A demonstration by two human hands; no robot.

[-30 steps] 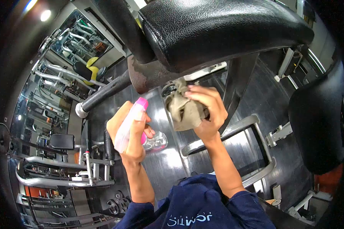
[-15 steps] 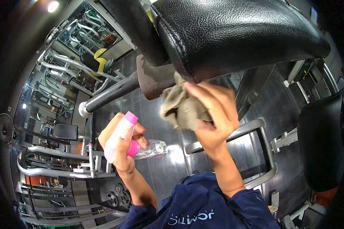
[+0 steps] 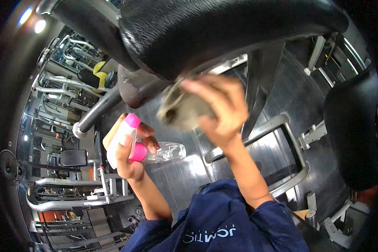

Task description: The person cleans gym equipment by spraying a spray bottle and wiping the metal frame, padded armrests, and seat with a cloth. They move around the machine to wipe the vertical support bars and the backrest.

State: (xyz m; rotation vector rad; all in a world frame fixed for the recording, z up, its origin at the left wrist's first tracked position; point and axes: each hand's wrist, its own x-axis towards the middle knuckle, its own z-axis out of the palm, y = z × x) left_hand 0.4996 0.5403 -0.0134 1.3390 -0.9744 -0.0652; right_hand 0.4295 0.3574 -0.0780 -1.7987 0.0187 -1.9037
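My left hand [image 3: 126, 159] is wrapped around the head of a clear spray bottle [image 3: 170, 152], which has a pink collar and a pink nozzle tip. The bottle is tilted onto its side, its transparent body pointing right. In my right hand [image 3: 224, 111] is a crumpled grey-beige cloth [image 3: 182, 110], blurred by motion. The cloth is right at the lower edge of a black leather-like pad [image 3: 227, 35] on a gym machine. Close to the cloth's left side, a dark foam roller [image 3: 129, 89] with a worn surface sits on a bar.
A metal bar [image 3: 94, 115] with a pale end cap sticks out at left. Below my right arm, a silver tube frame [image 3: 298, 147] stands on the dark floor [image 3: 172, 191]. Another black pad [image 3: 350, 134] is at right. Further gym machines [image 3: 67, 195] line the left side.
The view has shifted, and the pad now reaches further left. My right hand and the cloth have moved left along its lower edge. My left hand still holds the spray bottle.
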